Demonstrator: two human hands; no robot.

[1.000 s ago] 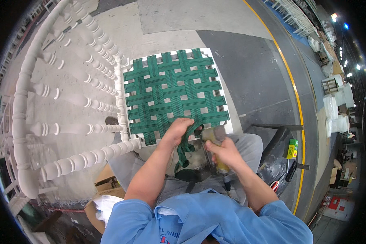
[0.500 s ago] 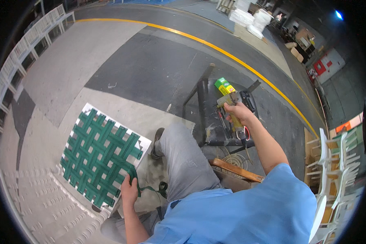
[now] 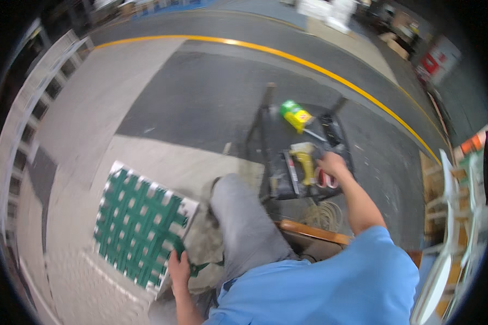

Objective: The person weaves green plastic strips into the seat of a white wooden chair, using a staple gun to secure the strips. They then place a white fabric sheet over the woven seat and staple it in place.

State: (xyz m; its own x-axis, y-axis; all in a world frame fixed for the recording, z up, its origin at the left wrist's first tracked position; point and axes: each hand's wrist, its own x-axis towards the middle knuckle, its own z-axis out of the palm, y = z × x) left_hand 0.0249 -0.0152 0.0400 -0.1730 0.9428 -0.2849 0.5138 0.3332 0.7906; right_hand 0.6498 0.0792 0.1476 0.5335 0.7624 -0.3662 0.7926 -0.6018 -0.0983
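Observation:
My left hand [image 3: 180, 269] is closed on a green webbing strap [image 3: 177, 245] at the near right corner of a white frame [image 3: 188, 208] woven with green webbing [image 3: 138, 227]. The strap's loose tail trails right toward my leg. Over a dark stool [image 3: 281, 188], my right hand [image 3: 333, 164] is right above a pair of red-handled scissors [image 3: 325, 178]. Its fingers are blurred, so their grip is unclear. Just left of it lies a yellowish staple gun [image 3: 305, 165]. A green and yellow box [image 3: 295, 115] sits farther back on the stool.
A coiled hose [image 3: 325, 214] lies on the floor below the stool, beside a wooden-edged seat [image 3: 314, 232]. White chair frames [image 3: 442, 260] are stacked at the right. A white slatted row [image 3: 24, 108] runs along the left. A yellow floor line [image 3: 265, 47] crosses behind.
My right hand has let go of the staple gun, which now lies on the stool, and has moved to the scissors. My left hand still holds the strap. The whole view has shifted slightly.

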